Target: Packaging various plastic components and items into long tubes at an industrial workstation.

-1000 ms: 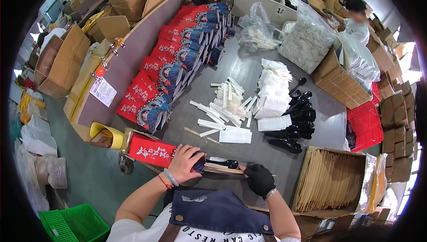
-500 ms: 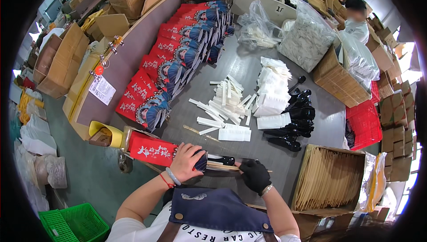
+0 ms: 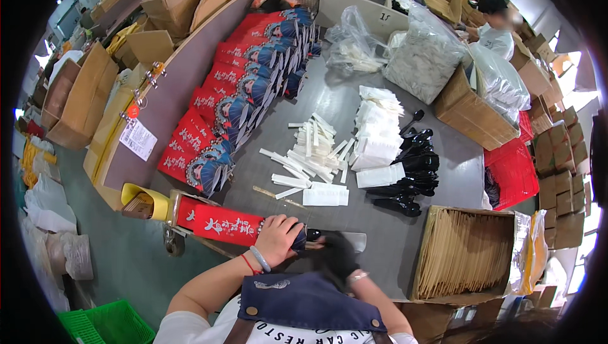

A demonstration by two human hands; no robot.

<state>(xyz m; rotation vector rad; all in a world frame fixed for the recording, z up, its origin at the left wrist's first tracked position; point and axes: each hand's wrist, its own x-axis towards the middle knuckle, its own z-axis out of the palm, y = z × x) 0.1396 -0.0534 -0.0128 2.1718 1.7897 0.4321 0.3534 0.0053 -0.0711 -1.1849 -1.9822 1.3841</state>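
Observation:
My left hand [image 3: 277, 241], bare with a bangle and a red cord at its wrist, is closed round the right end of a red printed paper sleeve [image 3: 221, 222]. The sleeve lies lengthwise at the table's near edge. A black spoon [image 3: 313, 234] sticks a little way out of its right end. Beside that end is my right hand [image 3: 339, 256] in a black glove, smeared by motion, so its fingers cannot be read. A pale flat strip [image 3: 356, 241] shows just past the glove. Further in lie white paper packets [image 3: 373, 135], narrow white strips [image 3: 310, 154] and black spoons [image 3: 418, 170].
Rows of red sleeves [image 3: 215, 103] line the left partition. A carton of wooden chopsticks [image 3: 468, 252] stands at the right. Behind it are a carton [image 3: 475, 116] and clear plastic bags [image 3: 421, 59]. A yellow holder [image 3: 149, 203] sits at the left edge. A person [image 3: 497, 31] works beyond.
My right hand has moved left to the sleeve's end. The chopsticks and spoon stick out much less than before. My left hand, still on the sleeve, has shifted slightly right.

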